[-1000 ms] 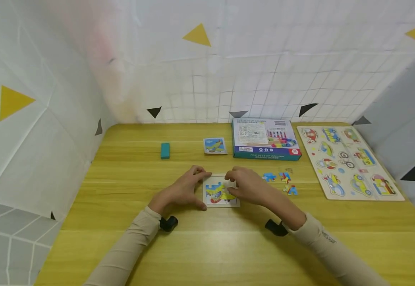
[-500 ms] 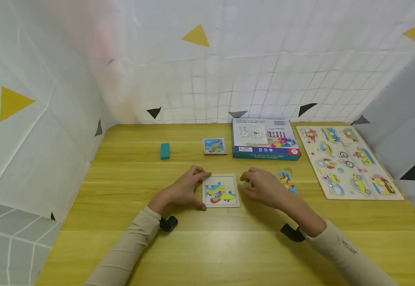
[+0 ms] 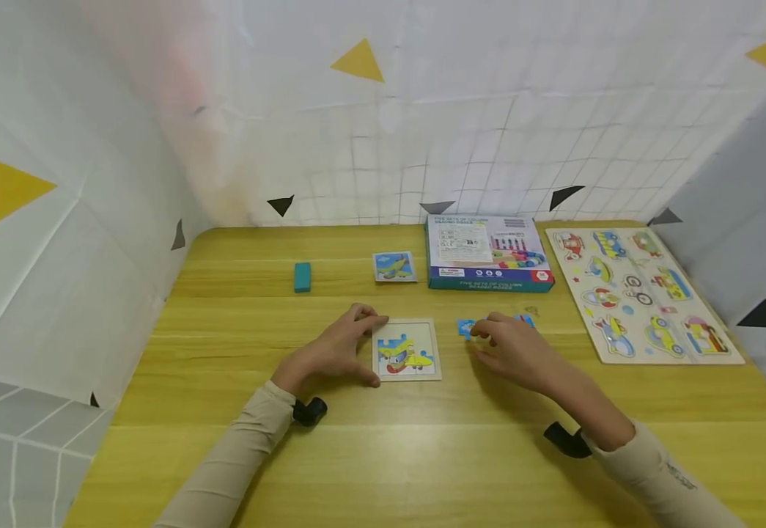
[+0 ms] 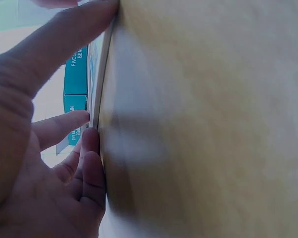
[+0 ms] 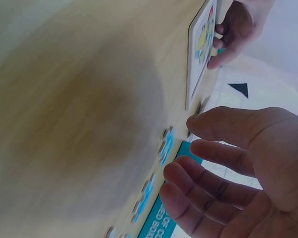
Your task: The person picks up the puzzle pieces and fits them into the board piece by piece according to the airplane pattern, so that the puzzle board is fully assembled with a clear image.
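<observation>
The right hand (image 3: 517, 353), fingers apart and empty, has drifted right to the loose pieces (image 3: 465, 327), leaving the part-filled puzzle board (image 3: 425, 338) gripped by the left hand (image 3: 334, 350).

Bare surface (image 3: 396, 451) lies between the forearms, an open way to the puzzle tray's (image 3: 424, 334) near edge. The left hand (image 3: 333, 346) blocks the tray's left side. A gap parts the tray from the right hand (image 3: 517, 353), which hovers over loose jigsaw pieces (image 3: 465, 327). Behind, the airplane card (image 3: 394, 267) and bead-set box (image 3: 488, 253) stand close together; the teal block (image 3: 302, 278) sits well apart leftward.
</observation>
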`<state>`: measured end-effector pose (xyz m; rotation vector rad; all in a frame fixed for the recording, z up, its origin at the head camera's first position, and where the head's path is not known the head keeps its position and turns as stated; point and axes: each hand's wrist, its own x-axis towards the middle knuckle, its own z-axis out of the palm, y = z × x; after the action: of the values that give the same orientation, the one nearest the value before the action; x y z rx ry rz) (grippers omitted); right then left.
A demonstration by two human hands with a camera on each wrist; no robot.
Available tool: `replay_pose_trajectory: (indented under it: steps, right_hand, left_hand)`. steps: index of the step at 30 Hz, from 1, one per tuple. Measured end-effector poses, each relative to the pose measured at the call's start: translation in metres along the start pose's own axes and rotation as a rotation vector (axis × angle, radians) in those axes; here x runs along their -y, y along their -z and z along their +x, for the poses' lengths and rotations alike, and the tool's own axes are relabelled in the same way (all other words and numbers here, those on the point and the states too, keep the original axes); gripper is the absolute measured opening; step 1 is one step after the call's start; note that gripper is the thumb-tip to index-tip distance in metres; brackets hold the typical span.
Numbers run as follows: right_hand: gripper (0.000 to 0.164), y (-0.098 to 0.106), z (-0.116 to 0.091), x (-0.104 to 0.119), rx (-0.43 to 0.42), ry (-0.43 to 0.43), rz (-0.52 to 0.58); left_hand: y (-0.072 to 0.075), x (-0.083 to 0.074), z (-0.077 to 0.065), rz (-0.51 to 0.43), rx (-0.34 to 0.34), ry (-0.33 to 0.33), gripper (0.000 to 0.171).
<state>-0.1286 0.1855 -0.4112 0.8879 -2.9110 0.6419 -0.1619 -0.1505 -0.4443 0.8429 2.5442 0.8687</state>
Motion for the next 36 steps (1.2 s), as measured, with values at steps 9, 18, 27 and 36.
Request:
replay_pose_trajectory:
  steps: [9,18,27,36]
  right_hand:
    - [0.026,0.005,-0.014,-0.012,-0.010,-0.032,-0.037]
    - [0.031,0.012,-0.028,-0.022,-0.068,-0.071,-0.045]
    - [0.028,0.016,-0.038,-0.035,-0.087,-0.080,-0.092]
    - [0.027,0.020,-0.049,-0.046,-0.077,-0.130,-0.136]
  left_hand:
    - [-0.001,0.001,0.000,0.010,0.000,0.001,0.107]
    - [0.000,0.000,-0.001,0.006,0.004,-0.010,0.106]
    - [0.001,-0.001,-0.002,-0.008,-0.003,-0.009,0.107]
    - [0.001,-0.002,-0.001,-0.009,-0.008,-0.018,0.107]
